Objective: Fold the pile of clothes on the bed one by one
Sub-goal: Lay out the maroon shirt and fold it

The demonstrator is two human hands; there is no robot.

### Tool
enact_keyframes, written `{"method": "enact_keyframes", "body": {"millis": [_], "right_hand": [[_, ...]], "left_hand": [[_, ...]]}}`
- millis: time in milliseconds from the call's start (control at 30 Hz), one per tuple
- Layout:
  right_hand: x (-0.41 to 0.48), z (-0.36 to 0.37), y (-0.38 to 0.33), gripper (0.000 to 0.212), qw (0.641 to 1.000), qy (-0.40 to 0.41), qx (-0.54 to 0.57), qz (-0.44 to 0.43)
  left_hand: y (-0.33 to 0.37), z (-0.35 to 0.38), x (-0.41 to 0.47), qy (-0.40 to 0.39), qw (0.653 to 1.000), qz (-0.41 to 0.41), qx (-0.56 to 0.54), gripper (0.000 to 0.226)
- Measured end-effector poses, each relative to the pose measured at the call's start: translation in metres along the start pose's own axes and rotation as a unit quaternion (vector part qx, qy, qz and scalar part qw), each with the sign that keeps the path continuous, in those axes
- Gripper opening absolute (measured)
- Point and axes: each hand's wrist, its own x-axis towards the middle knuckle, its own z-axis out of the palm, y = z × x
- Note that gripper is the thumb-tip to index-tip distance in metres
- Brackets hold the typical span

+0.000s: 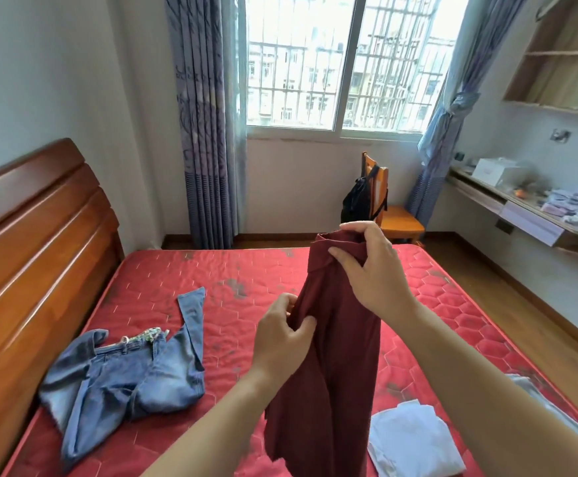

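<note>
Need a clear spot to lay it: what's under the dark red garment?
The dark red garment hangs over the red mattress, a white cloth just to its right. The patch directly behind the fabric is hidden.

Daylight pours in through the window [342, 63] straight ahead of me, so bright the panes wash out to white. The room is evenly lit and shadows are soft; the dark red garment [332, 356] I hold up is backlit, its folds dim. The wide lens bows the headboard [39, 235] and the wall shelf [562, 53] at the edges. Detail softens toward the bottom corners.
</note>
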Motion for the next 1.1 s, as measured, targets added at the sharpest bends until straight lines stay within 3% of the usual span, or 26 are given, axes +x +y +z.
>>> {"method": "enact_keyframes", "body": {"millis": [133,300,367,733,967,1100], "right_hand": [[0.011,-0.027,0.003,0.028,0.998,0.064,0.003,-0.017],[-0.001,-0.041,0.023,0.026,0.998,0.052,0.006,0.033],[0.001,-0.047,0.028,0.025,0.996,0.074,0.025,0.037],[-0.036,-0.048,0.085,0.02,0.994,0.031,0.062,0.087],[-0.068,-0.044,0.08,0.019,0.992,0.013,0.066,0.108],[-0.093,-0.046,0.052,0.021,0.992,0.016,0.066,0.111]], "left_hand": [[0.002,0.003,0.008,-0.036,0.997,0.016,-0.059,0.006],[-0.031,0.0,-0.002,-0.175,0.98,-0.057,-0.072,0.016],[-0.039,0.001,-0.006,-0.158,0.985,-0.038,-0.052,0.017],[-0.051,0.015,-0.053,-0.004,0.995,0.019,0.102,0.013],[-0.037,-0.017,-0.097,-0.072,0.98,0.012,0.184,0.01],[-0.031,-0.042,-0.132,-0.103,0.978,-0.051,0.174,0.027]]}}
